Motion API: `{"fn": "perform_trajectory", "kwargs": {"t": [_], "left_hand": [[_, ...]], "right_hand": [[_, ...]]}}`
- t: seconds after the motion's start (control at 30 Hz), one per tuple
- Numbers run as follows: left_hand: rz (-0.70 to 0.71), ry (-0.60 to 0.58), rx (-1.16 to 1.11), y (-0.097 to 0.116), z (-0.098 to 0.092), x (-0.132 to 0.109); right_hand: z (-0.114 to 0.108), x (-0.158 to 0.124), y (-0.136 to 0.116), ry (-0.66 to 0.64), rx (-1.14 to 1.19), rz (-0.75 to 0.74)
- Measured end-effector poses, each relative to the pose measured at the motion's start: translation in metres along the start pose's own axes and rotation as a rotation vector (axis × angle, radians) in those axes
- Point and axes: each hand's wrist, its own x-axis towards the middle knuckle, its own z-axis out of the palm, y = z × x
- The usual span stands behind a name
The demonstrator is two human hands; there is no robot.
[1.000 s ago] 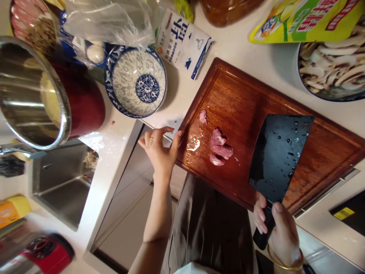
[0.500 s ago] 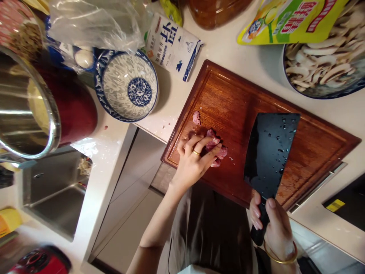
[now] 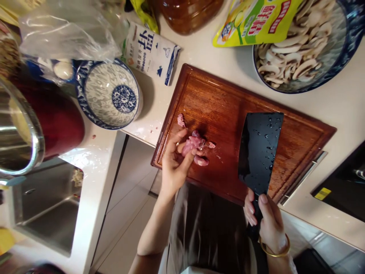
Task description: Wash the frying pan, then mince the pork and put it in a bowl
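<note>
A reddish wooden cutting board (image 3: 228, 99) lies on the white counter. My left hand (image 3: 173, 163) is at its near left edge, fingers pinched on a piece of raw pink meat (image 3: 192, 144). Another piece (image 3: 201, 161) lies just beside it and a small scrap (image 3: 180, 120) sits farther up the board. My right hand (image 3: 266, 222) grips the handle of a wet black cleaver (image 3: 259, 150), whose broad blade lies over the board to the right of the meat.
A blue-patterned empty bowl (image 3: 110, 93) stands left of the board, a salt packet (image 3: 149, 51) behind it. A bowl of sliced mushrooms (image 3: 299, 49) sits at the back right under a yellow-green pouch (image 3: 253, 21). A steel pot (image 3: 17, 129) and sink (image 3: 42, 201) are at left.
My left hand moved from the counter edge onto the board and took hold of the meat. The cleaver stayed roughly in place; the view shifted right.
</note>
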Motion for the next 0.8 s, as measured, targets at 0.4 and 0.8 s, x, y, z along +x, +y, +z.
{"fn": "perform_trajectory", "kwargs": {"t": [0.4,0.8], "left_hand": [[-0.297,-0.243,-0.424,0.009,0.02,-0.011],[-0.26,0.033,-0.612,0.02,-0.004,-0.026]], "right_hand": [[-0.011,0.0,0.002,0.01,0.005,-0.005],[0.009,-0.011,-0.016,-0.132,-0.293,-0.219]]}}
